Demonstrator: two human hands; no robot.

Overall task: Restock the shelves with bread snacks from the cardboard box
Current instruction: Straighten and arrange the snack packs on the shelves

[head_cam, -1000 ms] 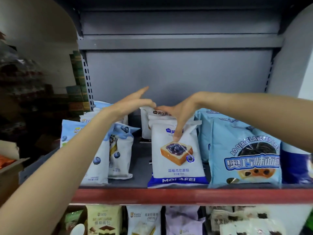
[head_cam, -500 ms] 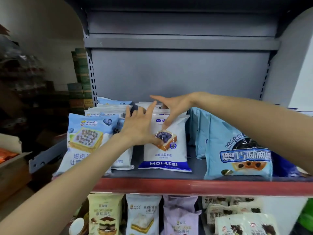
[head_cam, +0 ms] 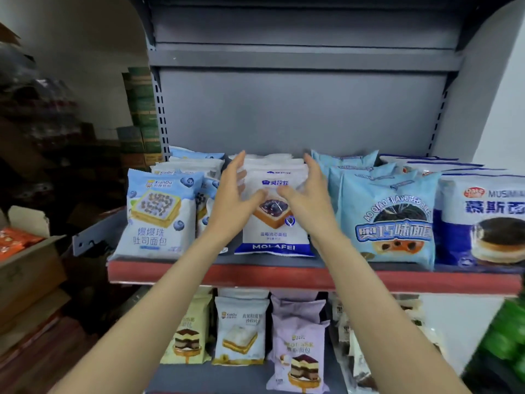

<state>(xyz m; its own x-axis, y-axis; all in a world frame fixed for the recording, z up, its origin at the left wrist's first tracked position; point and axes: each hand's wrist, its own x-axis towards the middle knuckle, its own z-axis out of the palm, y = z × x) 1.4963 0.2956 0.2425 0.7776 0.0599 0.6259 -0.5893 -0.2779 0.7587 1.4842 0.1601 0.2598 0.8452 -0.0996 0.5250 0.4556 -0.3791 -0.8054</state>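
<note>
A row of white MOLAFEI blueberry bread packs [head_cam: 274,237] stands upright in the middle of the grey shelf with the red front edge [head_cam: 284,275]. My left hand [head_cam: 231,203] is at the row's left side and my right hand [head_cam: 308,200] at its right side. Both hands have straight, spread fingers flanking the front pack, thumbs lying across its front. Neither hand grips a pack. The cardboard box [head_cam: 27,268] stands at the far left with orange packets inside.
Light blue XianDu toast packs [head_cam: 156,214] stand left of the row. Blue AO QIAO packs [head_cam: 389,220] and MUSIMIAN packs [head_cam: 483,220] stand to its right. A lower shelf holds cake-bread packs [head_cam: 241,331]. Stacked cartons [head_cam: 142,115] fill the background at left.
Both hands pulled back from the top of the row to its sides. The front MOLAFEI pack went from leaning back to standing upright, and the view shifted back and to the left.
</note>
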